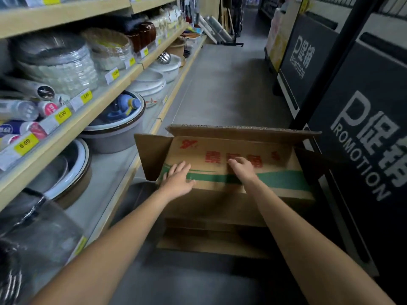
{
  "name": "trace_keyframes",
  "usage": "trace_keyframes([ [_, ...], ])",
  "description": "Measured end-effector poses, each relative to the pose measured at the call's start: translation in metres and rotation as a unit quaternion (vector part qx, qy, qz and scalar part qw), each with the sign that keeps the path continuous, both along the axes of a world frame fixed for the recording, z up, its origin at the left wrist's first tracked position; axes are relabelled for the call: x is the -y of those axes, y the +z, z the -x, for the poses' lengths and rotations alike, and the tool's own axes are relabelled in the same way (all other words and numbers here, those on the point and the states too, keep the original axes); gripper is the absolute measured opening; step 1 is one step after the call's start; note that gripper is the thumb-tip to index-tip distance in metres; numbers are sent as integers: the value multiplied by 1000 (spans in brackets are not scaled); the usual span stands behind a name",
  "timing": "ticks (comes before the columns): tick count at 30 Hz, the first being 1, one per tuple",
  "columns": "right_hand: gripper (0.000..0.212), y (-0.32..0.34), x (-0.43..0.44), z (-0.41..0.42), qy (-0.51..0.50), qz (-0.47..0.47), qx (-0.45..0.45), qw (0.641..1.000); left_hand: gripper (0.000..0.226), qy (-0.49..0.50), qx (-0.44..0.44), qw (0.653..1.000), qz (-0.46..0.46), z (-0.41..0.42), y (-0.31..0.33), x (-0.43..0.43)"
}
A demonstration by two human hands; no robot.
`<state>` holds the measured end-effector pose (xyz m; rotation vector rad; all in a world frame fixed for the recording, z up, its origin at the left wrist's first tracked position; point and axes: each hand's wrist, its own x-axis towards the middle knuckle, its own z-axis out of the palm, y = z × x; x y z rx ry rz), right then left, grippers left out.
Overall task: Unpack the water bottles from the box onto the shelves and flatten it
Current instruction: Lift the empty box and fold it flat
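Observation:
A brown cardboard box (pixel 275 164) with red print and a green stripe lies on the aisle floor in front of me, its flaps spread outward. My left hand (pixel 178 180) presses flat on the box's left part, fingers straight. My right hand (pixel 242 167) rests flat on the middle of the same panel, over the red print. Blue water bottles (pixel 126 104) lie in a grey basin (pixel 114 137) on the lower shelf to the left. The box's inside is hidden.
Wooden shelves (pixel 72 126) run along the left, holding bowls, plates, cups and yellow price tags. Black promotion stands (pixel 363 137) line the right side, close to the box. The grey aisle floor (pixel 226 84) stretches ahead.

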<state>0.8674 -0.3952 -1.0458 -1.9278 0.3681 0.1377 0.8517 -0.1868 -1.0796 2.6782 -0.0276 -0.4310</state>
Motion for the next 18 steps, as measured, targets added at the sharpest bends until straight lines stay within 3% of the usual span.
trace_keyframes([
  [3,45,-23,7,7,140,204,42,968,58,37,63,997,37,2,-6,7],
  [7,60,-39,11,14,228,298,48,926,69,253,144,952,99,25,-20,9],
  [10,61,-44,15,20,219,307,57,924,83,393,65,896,199,38,-27,1],
  [13,60,-46,15,25,235,331,59,912,91,426,-29,850,307,48,-36,-8],
  [18,59,-44,15,32,241,342,55,907,95,374,-71,864,329,58,-40,-30],
])
